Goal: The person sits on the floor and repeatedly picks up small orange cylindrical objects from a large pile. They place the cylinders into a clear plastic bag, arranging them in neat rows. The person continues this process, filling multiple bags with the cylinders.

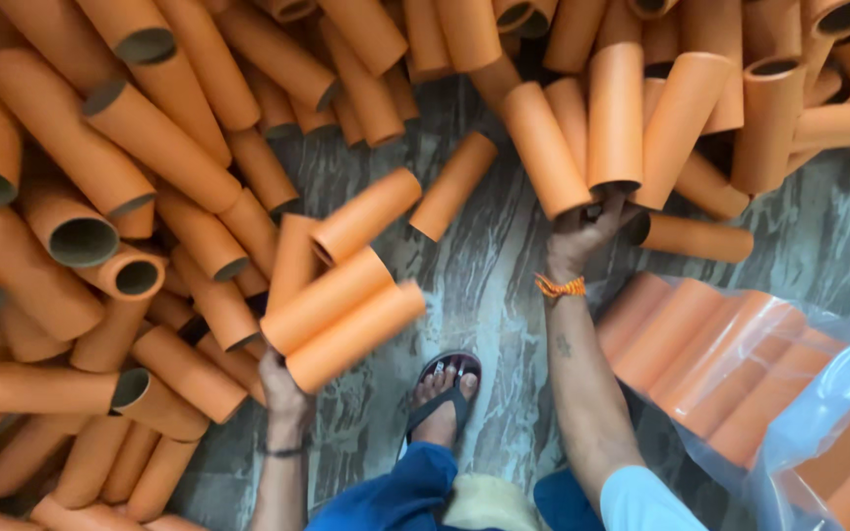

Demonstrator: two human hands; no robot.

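Both hands grasp orange cardboard tubes, left hand (282, 388) three tubes (341, 295), right hand (582, 231) two upright tubes (582, 138); keep bundles parallel above the floor (484, 285).

The scene is viewed by a single head-worn camera, aimed steeply down at the floor (484, 285) from close above. Orange tubes (100, 197) fill the far and left parts; no second view is given.

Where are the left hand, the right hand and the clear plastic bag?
left hand (282, 388): head view, back of the hand under the orange tubes.
right hand (577, 236): head view, knuckles below the upright tubes.
clear plastic bag (838, 383): head view, crumpled film.
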